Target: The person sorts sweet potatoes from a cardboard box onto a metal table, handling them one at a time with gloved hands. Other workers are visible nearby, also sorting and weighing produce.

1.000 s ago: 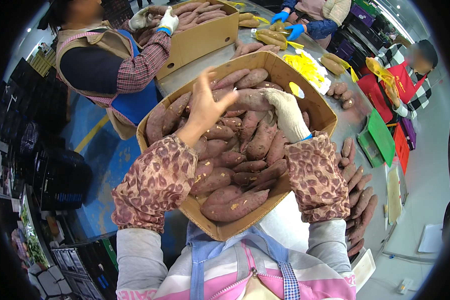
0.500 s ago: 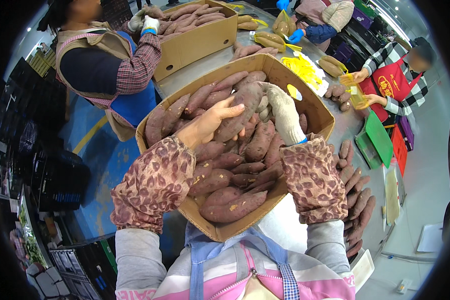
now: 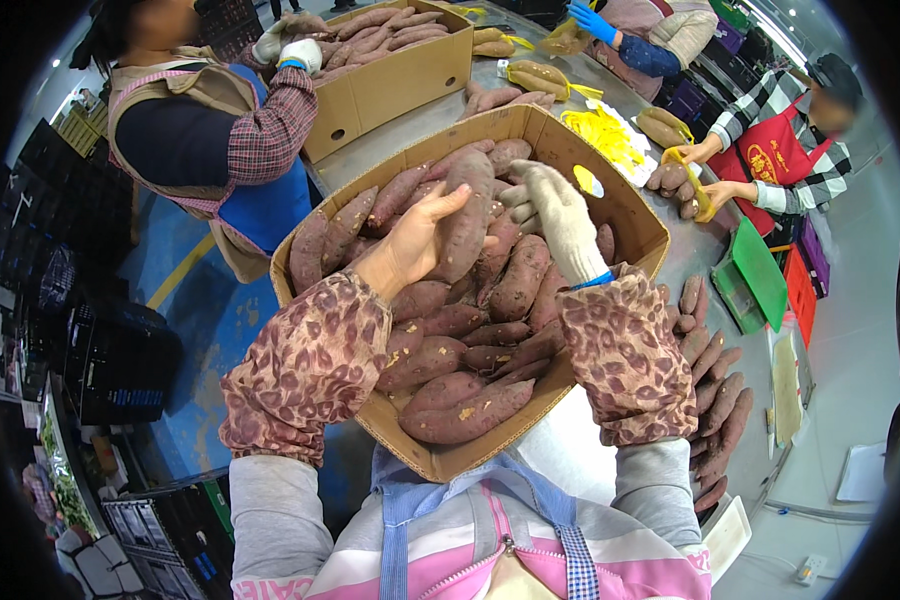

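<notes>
Left hand (image 3: 410,238): bare, gripping one sweet potato (image 3: 466,220).
Held sweet potato: above the pile (image 3: 520,280) in the carton (image 3: 638,218); swung from slanted to near upright.
Right hand (image 3: 560,215): gloved, now released, fingers loosely extended just beside; left hand alone supports.
Obstruction: carton walls surround the pile.
Tabletop (image 3: 692,250): loose sweet potatoes (image 3: 722,425), green bin (image 3: 768,275) at right.

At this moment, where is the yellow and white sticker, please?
In the head view, the sticker is on the inner far-right wall of the cardboard box, just beyond the gloved right hand, to its right.
</notes>
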The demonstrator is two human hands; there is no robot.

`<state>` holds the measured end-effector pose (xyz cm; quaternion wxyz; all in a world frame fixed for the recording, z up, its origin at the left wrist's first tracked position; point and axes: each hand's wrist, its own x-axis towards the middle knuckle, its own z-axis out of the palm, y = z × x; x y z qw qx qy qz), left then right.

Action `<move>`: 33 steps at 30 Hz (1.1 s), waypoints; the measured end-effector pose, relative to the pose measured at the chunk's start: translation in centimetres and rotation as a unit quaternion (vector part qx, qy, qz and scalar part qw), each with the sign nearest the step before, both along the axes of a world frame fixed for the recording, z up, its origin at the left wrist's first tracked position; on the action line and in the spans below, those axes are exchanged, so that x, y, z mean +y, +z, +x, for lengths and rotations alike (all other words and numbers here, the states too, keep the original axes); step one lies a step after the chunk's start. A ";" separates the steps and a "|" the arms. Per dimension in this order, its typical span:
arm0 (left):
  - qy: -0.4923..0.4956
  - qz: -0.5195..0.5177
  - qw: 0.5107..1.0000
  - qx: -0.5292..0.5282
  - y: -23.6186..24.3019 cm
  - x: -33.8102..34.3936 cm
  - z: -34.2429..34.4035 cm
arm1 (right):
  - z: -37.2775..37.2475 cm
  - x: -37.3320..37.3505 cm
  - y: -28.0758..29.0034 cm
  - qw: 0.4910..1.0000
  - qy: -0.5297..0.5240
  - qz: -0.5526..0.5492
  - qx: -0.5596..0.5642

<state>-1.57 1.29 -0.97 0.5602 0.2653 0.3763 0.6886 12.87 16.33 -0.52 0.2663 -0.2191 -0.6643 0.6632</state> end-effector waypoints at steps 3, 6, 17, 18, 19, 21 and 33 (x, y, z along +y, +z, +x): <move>0.048 0.006 0.999 -0.014 0.3 0.0 0.2 | 0.1 -1.2 -0.8 0.991 0.080 0.095 -0.056; 0.102 -0.016 0.995 0.004 0.1 0.0 1.0 | -0.4 -2.0 -1.8 0.959 0.073 0.236 -0.140; -0.010 0.063 0.998 -0.004 -0.6 -0.3 -0.3 | 2.4 0.1 1.8 0.987 0.052 0.142 -0.057; 0.018 0.039 0.999 0.009 -0.5 -0.3 -0.2 | 3.8 0.6 2.2 0.990 0.033 0.134 -0.003; 0.039 0.009 0.999 0.027 -0.4 -0.3 -0.3 | 4.6 1.4 2.3 0.994 -0.036 0.106 0.022; 0.035 -0.006 0.998 0.057 0.1 -0.3 -0.5 | 9.1 3.7 2.5 0.981 -0.120 0.151 0.016; -0.009 -0.059 0.985 0.159 -0.3 0.2 -0.1 | 26.0 17.2 -9.3 0.813 -0.323 0.106 -0.472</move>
